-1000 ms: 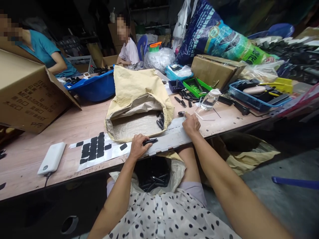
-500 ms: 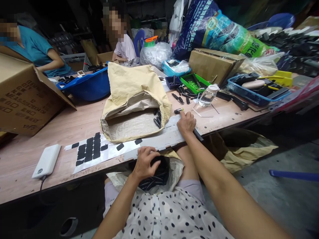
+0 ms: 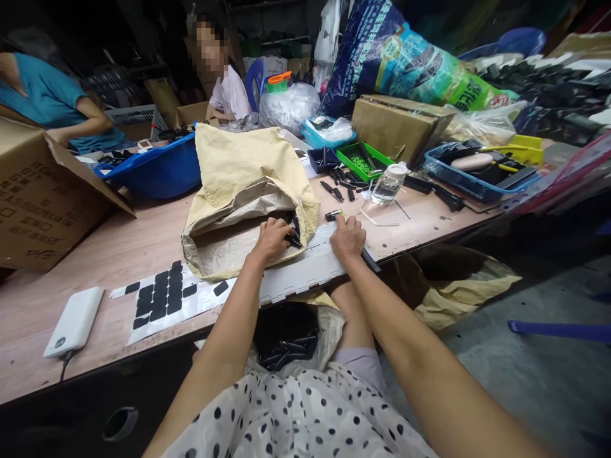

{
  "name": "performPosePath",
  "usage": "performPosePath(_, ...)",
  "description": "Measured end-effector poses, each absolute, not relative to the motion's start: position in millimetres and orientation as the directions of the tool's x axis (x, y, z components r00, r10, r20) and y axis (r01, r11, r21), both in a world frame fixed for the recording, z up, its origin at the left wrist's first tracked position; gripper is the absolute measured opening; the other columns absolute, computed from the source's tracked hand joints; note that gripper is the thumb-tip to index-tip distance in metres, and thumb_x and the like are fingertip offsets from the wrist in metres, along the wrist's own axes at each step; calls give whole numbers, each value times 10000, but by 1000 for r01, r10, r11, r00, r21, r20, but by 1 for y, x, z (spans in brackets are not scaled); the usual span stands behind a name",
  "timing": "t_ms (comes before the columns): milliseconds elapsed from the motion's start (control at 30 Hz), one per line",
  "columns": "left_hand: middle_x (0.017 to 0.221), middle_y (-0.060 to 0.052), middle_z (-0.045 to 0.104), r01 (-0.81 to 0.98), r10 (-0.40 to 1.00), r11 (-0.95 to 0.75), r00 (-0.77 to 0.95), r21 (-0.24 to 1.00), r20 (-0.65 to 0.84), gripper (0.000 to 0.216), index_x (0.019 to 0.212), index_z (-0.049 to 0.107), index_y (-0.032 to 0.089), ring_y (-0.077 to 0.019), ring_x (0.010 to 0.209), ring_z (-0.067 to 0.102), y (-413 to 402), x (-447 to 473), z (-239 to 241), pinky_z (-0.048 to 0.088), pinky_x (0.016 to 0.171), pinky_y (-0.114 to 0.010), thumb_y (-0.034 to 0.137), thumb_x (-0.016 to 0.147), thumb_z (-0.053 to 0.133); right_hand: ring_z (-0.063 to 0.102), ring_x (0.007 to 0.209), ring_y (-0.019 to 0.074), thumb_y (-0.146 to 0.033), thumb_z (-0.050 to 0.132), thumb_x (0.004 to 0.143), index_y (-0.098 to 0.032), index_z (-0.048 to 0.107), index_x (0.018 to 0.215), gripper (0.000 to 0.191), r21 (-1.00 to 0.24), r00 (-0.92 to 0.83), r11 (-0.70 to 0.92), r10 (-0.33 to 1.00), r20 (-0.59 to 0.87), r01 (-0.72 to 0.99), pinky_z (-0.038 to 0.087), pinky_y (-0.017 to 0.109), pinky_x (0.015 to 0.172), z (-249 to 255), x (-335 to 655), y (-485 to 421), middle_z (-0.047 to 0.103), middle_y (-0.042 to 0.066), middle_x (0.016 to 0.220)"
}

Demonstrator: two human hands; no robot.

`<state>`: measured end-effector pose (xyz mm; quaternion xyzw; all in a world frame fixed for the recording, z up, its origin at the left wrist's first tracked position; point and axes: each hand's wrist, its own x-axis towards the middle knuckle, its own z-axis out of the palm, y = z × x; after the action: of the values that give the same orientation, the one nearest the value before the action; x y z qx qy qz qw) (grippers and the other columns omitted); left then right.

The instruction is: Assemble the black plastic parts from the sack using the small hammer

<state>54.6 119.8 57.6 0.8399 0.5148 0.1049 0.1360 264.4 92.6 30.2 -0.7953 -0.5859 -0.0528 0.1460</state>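
Note:
My left hand (image 3: 274, 239) reaches into the mouth of a yellowish woven sack (image 3: 248, 152). Its fingers are curled onto small black pen-like parts (image 3: 296, 236) inside, partly hidden by the hand. On a grey cardboard strip (image 3: 300, 275) at the table's front edge rests my right hand (image 3: 348, 238), closed. A dark rod (image 3: 370, 259) sticks out beneath its wrist side; the rest of it is hidden by the hand. Just beyond the thumb lies a short black piece with a yellowish end (image 3: 333, 215). Between my legs, an open sack (image 3: 329, 327) holds many black parts (image 3: 289, 350).
On the table stand a clear bottle (image 3: 389, 184), green tray (image 3: 353, 168), blue basket (image 3: 482, 181) and cardboard box (image 3: 398, 124). To the left are a sheet of black stickers (image 3: 162, 292), a white power bank (image 3: 75, 321), a blue basin (image 3: 153, 172) and a large carton (image 3: 52, 197). Two people sit across.
My left hand has moved from above the lap sack up and forward into the sack on the table, onto the black parts there. My right hand keeps its place on the cardboard strip.

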Motion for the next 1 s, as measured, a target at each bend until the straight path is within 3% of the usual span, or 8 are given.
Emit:
performPosePath(133,1035,-27,666,835,899,-411,437,366,13,148,875,693,274,-281,1099,477,112,47,61,337,978,-441,183,757,700,528,996,282,-156,385,952,-176,637,1254,394,-171,305,-268,918,254,948,391,369,771,30,265,93,591,181,1122)
performPosePath(267,914,-26,691,827,924,-374,369,421,98,81,844,690,263,-270,1060,498,88,32,63,321,991,-447,198,841,643,527,1002,282,-159,387,955,-173,634,1257,390,-163,307,-273,919,246,948,384,366,771,29,266,93,590,182,1132)
performPosePath(367,1034,-23,704,814,935,-354,310,459,171,151,983,708,292,-271,1089,499,75,24,59,329,989,-441,229,864,640,526,1012,282,-159,390,953,-168,631,1262,392,-162,304,-270,920,249,949,380,365,775,28,267,93,591,182,1133)
performPosePath(467,1094,-24,695,814,943,-331,302,476,139,210,1052,710,315,-274,1092,503,77,29,50,356,960,-427,249,861,655,520,1007,283,-158,389,949,-163,633,1255,392,-166,305,-269,916,261,949,377,366,773,27,268,94,589,184,1126)
performPosePath(600,1008,-41,688,844,947,-307,318,439,50,145,948,731,292,-288,1060,520,92,46,43,389,905,-412,254,810,712,513,1001,282,-157,390,946,-168,633,1257,395,-168,306,-269,915,263,948,375,367,773,26,268,95,586,180,1110)
performPosePath(700,972,-47,681,857,958,-285,260,429,118,103,916,724,276,-287,1033,528,90,47,49,396,891,-417,250,817,710,505,994,280,-158,387,945,-174,631,1257,396,-166,304,-268,915,264,949,373,366,775,25,268,95,579,179,1114)
performPosePath(833,909,-34,671,815,932,-351,257,461,255,128,976,729,286,-259,954,532,61,24,59,405,870,-405,314,853,707,496,987,278,-162,386,944,-180,624,1261,396,-166,307,-270,912,273,948,371,362,776,24,268,95,571,175,1116)
performPosePath(1000,875,-27,673,758,915,-403,322,513,243,135,972,751,276,-233,898,538,21,7,42,423,855,-391,317,846,726,500,997,280,-159,379,947,-176,637,1253,401,-194,310,-263,911,272,945,376,365,782,23,268,95,576,179,1107)
